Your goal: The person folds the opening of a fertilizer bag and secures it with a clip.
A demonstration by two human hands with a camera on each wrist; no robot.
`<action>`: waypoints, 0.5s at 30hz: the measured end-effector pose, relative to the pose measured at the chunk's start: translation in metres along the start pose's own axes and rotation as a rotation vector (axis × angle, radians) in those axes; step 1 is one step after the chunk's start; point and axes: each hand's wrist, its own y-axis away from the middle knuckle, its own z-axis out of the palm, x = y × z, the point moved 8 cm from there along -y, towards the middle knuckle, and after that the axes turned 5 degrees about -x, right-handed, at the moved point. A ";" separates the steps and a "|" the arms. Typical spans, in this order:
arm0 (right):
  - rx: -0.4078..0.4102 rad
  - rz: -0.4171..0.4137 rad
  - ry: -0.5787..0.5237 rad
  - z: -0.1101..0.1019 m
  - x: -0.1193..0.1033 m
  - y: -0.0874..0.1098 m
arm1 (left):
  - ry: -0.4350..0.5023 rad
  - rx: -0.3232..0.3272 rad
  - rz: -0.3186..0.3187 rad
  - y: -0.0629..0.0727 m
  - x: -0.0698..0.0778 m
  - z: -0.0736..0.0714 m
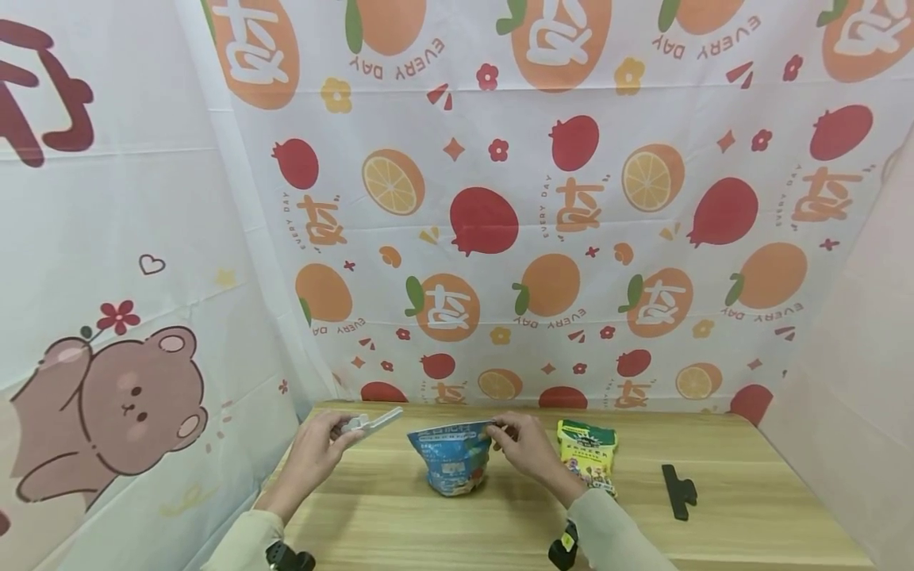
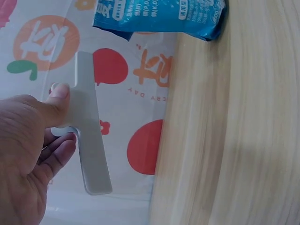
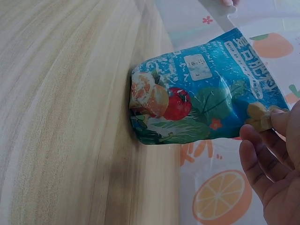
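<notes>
Head view: by the right hand a blue fertilizer pouch is pinched; left of it, a white bag clip by the left hand.

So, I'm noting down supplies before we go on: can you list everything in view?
Table: 1, light wood, foreground
Blue bag: 1, blue with food pictures, upright on the table
White clip: 1, whitish, left of the bag
Packet: 1, yellow and green, right of the bag
Black clip: 1, black, right of the packet
Fruit-print cloth: 1, mostly white, behind the table
Bear-print cloth: 1, mostly white, left side
Wrist cameras: 2, black, one per wrist
Sleeves: 2, pale, on the arms
Left grip: 1, bare, holding the white clip
Right grip: 1, bare, pinching the bag's top corner
</notes>
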 end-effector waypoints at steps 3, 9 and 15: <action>0.003 0.003 0.000 0.000 0.001 0.000 | 0.005 0.012 0.019 0.000 0.005 -0.003; 0.003 0.008 0.003 0.001 0.003 0.000 | 0.030 0.049 0.083 0.002 0.013 -0.005; 0.002 0.012 0.005 0.001 0.003 0.000 | 0.047 0.096 0.160 0.004 0.024 -0.010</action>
